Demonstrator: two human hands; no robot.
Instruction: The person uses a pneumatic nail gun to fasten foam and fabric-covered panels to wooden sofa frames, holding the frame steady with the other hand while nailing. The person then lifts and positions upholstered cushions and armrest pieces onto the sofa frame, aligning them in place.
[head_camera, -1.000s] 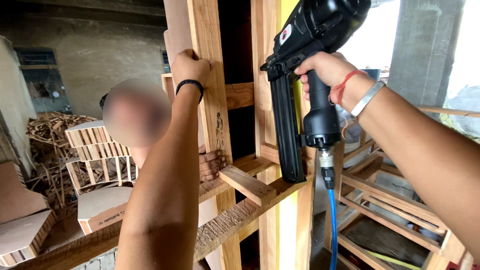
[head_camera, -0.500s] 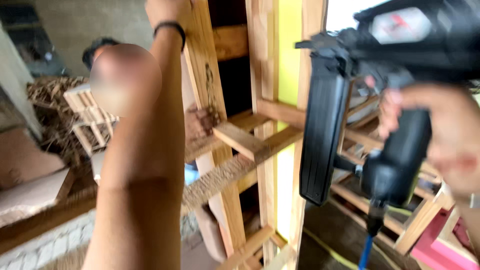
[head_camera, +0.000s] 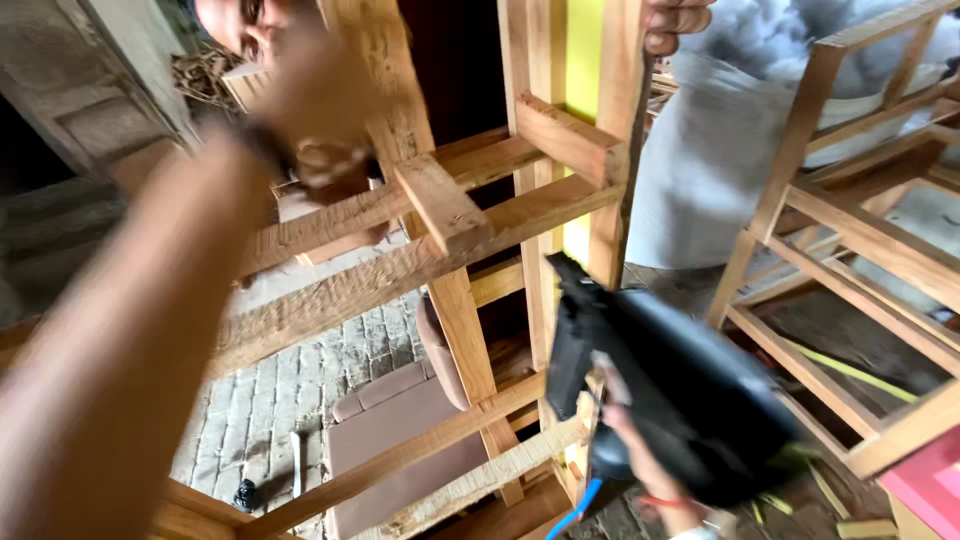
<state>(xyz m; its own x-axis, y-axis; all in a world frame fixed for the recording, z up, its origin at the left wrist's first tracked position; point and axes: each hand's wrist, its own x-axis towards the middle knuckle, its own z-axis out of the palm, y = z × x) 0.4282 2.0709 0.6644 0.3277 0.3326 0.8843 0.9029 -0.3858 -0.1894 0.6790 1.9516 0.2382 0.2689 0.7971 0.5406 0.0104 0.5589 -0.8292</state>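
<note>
Far left, blurred and close to the lens: left hand (head_camera: 320, 100) raised on an outstretched forearm, dark band at the wrist, pressed against the pale upright post of the unfinished wooden furniture frame (head_camera: 440, 260); whether clenched round the post or only laid flat on it, cannot tell through the blur. Beside it, at the top edge, part of another person behind the frame. Below, through the frame's gaps, a brick-paved floor (head_camera: 290, 390) and a brown padded cushion (head_camera: 390, 420) lying on it.

Centre: a short wooden block (head_camera: 440, 205) seated on the rough diagonal rail, jutting toward the camera, long axis running up-left to down-right. Behind the posts, a yellow-green panel (head_camera: 583, 60).

Right of centre, low: right hand (head_camera: 640, 465) clenched round the grip of a black pneumatic nail gun (head_camera: 680, 390), blue air hose (head_camera: 580, 505) trailing from its base. Gun's long body tilted, nose up-left, pointing toward the frame's lower upright and touching or nearly touching it. Short block up and to the left of the gun, well above it; left hand nearer to that block than the right.

Top right: a co-worker's hand (head_camera: 675, 22) curled over a post, light grey shirt below. Far right: a second bare wooden frame (head_camera: 860, 230), a pink corner at the bottom edge.
</note>
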